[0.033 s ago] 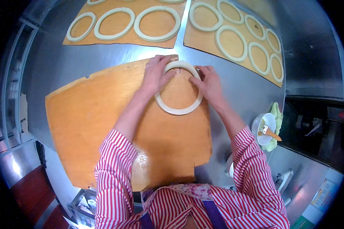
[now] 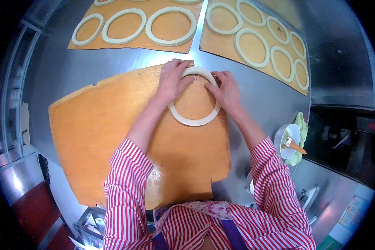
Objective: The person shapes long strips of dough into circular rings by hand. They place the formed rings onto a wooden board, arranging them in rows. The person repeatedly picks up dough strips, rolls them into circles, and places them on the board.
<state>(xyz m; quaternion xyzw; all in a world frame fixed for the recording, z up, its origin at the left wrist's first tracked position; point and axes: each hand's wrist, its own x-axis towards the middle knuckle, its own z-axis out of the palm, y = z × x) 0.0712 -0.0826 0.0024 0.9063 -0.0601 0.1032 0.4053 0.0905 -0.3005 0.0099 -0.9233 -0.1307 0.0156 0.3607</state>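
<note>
Head view: a dough ring [image 2: 194,121] is laid at the far right corner of the wooden board [image 2: 96,133]. Its far arc is pinched by the left hand [image 2: 173,79] and the right hand [image 2: 224,89], both clenched on it; the near arc lies free between the wrists.

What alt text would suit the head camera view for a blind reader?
Both hands, left hand and right hand, press on a pale dough ring on a wooden board. More dough rings lie on boards beyond, on a steel table.
</note>
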